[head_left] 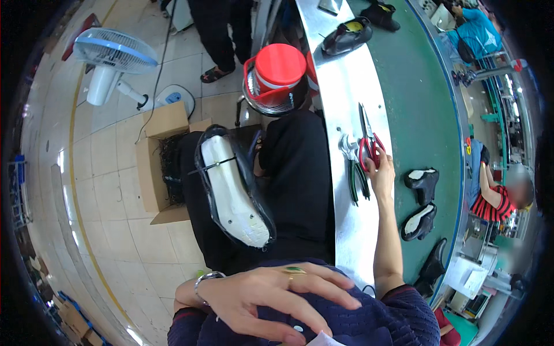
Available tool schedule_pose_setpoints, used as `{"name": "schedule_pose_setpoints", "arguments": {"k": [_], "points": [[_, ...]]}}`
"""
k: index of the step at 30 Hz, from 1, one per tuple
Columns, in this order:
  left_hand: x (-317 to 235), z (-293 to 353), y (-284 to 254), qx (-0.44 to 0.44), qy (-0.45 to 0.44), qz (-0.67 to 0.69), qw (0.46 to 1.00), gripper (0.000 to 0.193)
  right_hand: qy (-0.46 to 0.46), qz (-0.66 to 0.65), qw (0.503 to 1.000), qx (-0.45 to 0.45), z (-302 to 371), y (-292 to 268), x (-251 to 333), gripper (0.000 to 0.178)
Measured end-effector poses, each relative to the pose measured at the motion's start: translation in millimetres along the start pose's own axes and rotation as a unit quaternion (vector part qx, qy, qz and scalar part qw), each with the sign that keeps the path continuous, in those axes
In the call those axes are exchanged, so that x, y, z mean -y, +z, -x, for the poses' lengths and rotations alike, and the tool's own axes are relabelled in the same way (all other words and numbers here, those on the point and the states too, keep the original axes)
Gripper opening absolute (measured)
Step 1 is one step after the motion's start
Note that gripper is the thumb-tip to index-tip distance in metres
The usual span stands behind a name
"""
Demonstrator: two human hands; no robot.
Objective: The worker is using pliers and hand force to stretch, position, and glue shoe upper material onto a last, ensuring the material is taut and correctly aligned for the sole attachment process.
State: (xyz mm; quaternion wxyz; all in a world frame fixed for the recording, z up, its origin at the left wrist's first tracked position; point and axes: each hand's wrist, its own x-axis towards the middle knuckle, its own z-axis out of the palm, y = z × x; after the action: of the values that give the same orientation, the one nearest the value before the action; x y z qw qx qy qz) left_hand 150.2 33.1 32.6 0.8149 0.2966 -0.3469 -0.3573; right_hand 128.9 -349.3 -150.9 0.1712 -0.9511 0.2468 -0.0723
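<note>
Right hand [381, 175] on scissors [367, 133] — blades [364, 118] forward, lengthwise along bench [354, 236]

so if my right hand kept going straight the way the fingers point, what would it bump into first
The red-handled scissors on the silver metal strip; the right hand is right at their handle end, though actual contact is hard to judge from this angle.

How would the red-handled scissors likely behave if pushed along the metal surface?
The scissors look stiff, given their metal blades. Seemingly lying flat, they probably won't roll or tip. They may slide easily, since the metal surface looks shiny.
</note>
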Motion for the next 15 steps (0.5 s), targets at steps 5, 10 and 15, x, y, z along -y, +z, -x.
{"name": "schedule_pose_setpoints", "arguments": {"k": [5,10,15], "points": [[13.4,12.2,6.1,0.021,0.038,0.114,0.993,0.021,0.024,0.017,1.000,-0.002,-32.0,-15.0,-24.1,0.032],[-1.9,19.4,8.6,-0.041,0.123,0.013,0.991,0.021,0.104,-0.518,0.824,0.205,-6.0,-68.9,24.4,0.035],[-1.1,34.3,0.5,-0.027,0.157,-0.020,0.987,0.026,0.028,-0.498,0.691,0.523,65.2,-92.9,159.8,0.091]]}}
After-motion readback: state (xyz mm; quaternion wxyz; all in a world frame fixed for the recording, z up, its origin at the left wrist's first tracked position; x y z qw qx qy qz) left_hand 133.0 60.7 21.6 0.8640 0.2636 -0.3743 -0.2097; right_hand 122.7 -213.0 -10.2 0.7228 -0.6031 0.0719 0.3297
